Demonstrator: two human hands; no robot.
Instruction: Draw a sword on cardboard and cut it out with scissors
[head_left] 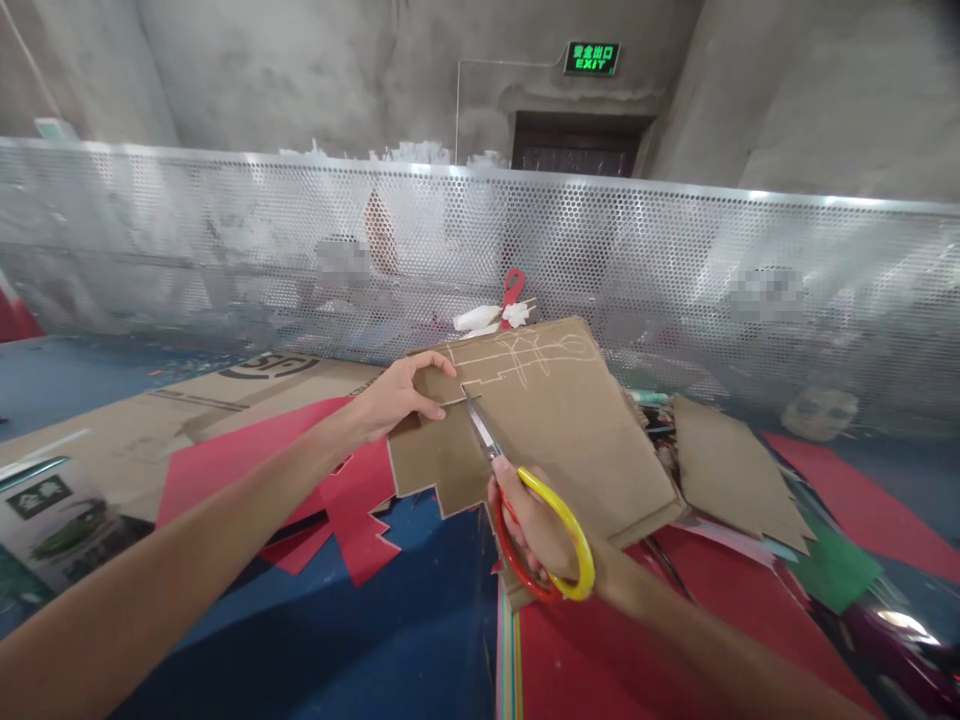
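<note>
A large brown piece of cardboard (577,430) is held up in front of me, with pale stepped lines and a figure drawn near its top. My left hand (401,395) pinches its left part between thumb and fingers. In my right hand (529,515) is a pair of scissors (484,430) with one red and one yellow handle loop. The blade tips meet the cardboard along a drawn line, just right of my left fingertips. A stepped edge runs along the cardboard's lower left side.
Red paper (360,530) lies on the blue table (300,650) to the left, over flat cardboard (225,390). More cardboard (735,470), a green sheet (832,560) and a stack of coloured paper (600,660) are at right. A perforated metal panel (300,220) stands behind, with red-handled scissors (514,285) before it.
</note>
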